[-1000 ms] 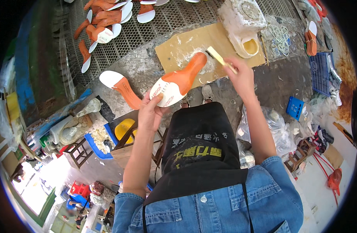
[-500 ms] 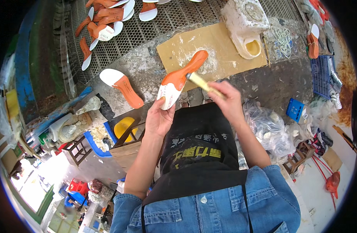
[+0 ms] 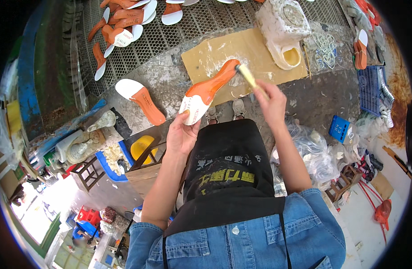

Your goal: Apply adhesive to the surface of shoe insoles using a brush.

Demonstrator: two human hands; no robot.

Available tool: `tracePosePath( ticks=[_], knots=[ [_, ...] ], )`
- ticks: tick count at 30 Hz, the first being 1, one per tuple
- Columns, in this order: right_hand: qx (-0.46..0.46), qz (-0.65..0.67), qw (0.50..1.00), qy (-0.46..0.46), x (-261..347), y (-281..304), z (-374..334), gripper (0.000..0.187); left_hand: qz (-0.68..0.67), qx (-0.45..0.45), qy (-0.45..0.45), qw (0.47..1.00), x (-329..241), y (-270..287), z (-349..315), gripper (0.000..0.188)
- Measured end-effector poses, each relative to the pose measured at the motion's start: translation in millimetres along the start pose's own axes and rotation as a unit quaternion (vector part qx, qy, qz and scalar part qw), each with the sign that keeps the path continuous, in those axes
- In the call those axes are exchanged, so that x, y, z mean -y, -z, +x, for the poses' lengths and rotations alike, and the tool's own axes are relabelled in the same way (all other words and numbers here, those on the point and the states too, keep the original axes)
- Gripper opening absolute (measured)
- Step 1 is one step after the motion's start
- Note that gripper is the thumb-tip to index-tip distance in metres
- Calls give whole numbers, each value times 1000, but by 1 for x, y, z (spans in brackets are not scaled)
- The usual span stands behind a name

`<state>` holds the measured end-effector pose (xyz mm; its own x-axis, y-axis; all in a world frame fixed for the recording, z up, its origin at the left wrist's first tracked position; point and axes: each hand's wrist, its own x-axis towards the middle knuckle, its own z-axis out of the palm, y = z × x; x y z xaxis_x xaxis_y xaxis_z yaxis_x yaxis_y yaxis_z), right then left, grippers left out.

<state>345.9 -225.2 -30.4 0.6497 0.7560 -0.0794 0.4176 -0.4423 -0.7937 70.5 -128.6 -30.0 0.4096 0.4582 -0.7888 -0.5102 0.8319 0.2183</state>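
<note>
My left hand grips an orange-and-white shoe insole by its white toe end, thumb on top, with the heel pointing away to the upper right. The orange part looks wet and shiny. In my right hand is a brush with a pale yellow handle. Its dark tip is at the edge of the insole's orange heel; whether it touches, I cannot tell. Left of my hands, a second insole lies on the grey bench edge.
Several more insoles lie on the metal mesh at the back. Brown cardboard, smeared white, lies beyond my hands, bearing a crusted white container with a yellowish opening. A blue crate and plastic bags are to the right.
The brush in my right hand has moved up and right, from the middle of the insole to its heel end. My left hand keeps the insole almost still.
</note>
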Motion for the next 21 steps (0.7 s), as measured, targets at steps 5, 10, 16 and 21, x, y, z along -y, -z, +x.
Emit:
tracePosePath(
  ticks=[5,10,16,21],
  knots=[
    [0,-35,999,15,15,4,-13,25,-7,-14,-15,1000,1,1,0,30],
    [-29,-10,1000,-4,-12,4,2,27,8,-14,-15,1000,0,-15,-8,30],
    [59,-1,996,66,49,33,-30,28,54,15,-68,996,-1,-33,-20,38],
    [158,5,978,137,72,31,-53,28,73,38,-82,993,1,-40,-19,38]
  ],
)
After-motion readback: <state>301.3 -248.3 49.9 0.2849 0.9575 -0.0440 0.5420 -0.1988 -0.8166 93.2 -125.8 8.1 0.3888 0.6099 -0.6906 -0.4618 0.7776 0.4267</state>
